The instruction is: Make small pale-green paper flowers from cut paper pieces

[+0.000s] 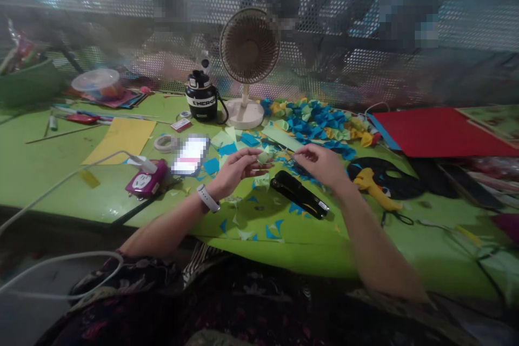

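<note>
Green paper scrap (264, 158): mid-frame, pinched by the narrow fingers of the left hand (235, 170), raised off the counter (81, 194) for working.
Right hand (320, 165): fingers narrow, just beside the scrap; cannot tell if holding anything.
Blue and yellow paper pieces (312, 119): heaped upper right, within reach.

A green table (40, 173) holds yellow paper (121, 140), red card (438, 132) and blue paper scraps (211, 166).
</note>
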`<state>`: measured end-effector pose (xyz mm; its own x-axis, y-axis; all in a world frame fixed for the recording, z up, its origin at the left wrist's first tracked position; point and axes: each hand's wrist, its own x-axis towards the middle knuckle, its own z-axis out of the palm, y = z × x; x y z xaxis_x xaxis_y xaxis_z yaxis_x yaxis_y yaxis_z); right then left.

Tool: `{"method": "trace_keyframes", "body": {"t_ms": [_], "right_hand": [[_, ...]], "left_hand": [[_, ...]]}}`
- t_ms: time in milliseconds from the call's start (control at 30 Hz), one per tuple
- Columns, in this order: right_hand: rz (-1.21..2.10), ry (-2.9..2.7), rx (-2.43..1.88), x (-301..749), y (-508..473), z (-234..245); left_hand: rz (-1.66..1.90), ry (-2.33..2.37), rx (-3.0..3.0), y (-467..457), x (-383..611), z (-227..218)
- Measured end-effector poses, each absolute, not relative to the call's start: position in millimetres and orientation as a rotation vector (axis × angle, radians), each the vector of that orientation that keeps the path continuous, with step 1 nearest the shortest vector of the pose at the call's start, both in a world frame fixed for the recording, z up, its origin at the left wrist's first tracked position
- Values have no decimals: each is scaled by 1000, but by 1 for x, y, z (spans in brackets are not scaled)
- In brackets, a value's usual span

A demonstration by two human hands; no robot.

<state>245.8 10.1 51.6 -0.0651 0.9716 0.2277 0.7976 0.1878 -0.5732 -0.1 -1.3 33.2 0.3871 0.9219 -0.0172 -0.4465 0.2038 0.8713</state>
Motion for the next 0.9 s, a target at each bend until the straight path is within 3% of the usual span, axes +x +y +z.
{"method": "trace_keyframes", "body": {"t_ms": [67,200,700,900], "right_hand": [[592,-1887,-1352,228,-5,56],[608,-1937,-1150,202,-25,54],[604,-1867,-1356,192,-22,34],[348,-1908,-1167,197,-19,30]], "left_hand": [[1019,621,949,-3,1,29],[998,608,1001,-5,3,25],[881,595,1274,-13,3,29],[914,563,1267,-14,2,35]]}}
